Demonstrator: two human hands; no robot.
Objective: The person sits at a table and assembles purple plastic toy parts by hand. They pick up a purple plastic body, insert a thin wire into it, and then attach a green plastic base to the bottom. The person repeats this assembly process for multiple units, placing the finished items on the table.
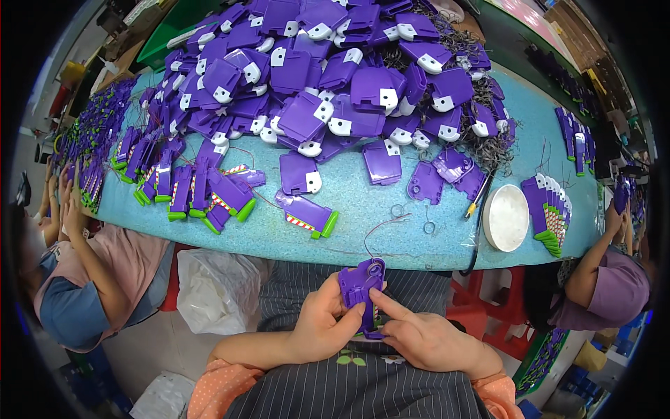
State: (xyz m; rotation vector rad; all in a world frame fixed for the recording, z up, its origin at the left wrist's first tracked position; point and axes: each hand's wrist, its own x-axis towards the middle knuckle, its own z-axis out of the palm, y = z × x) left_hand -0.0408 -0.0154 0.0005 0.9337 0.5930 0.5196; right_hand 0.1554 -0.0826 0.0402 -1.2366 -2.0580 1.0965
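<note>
The purple plastic casing [354, 285] was in front of my lap, just off the near edge of the worktop [328, 255]. My left hand [322, 318] was closed around its left side, thumb across the face; my right hand [427, 341] was half curled, forefinger laid along the casing's right edge, though I couldn't tell whether its lower fingers gripped. A metal coil [375, 269] sat at the casing's top end, and I judged that an uneven press could tip it out, down to my striped apron [349, 384] or the floor. The thin wire [367, 239] trailed up onto the worktop; a careless tug there might have pulled it loose. Beyond lay two loose wire rings [429, 227], easily swept off by a sleeve, and a finished-looking green-ended panel [305, 211]. Farther out, the heap of purple panels [300, 73] leaned steeply enough to slide if one low piece were drawn out.
</note>
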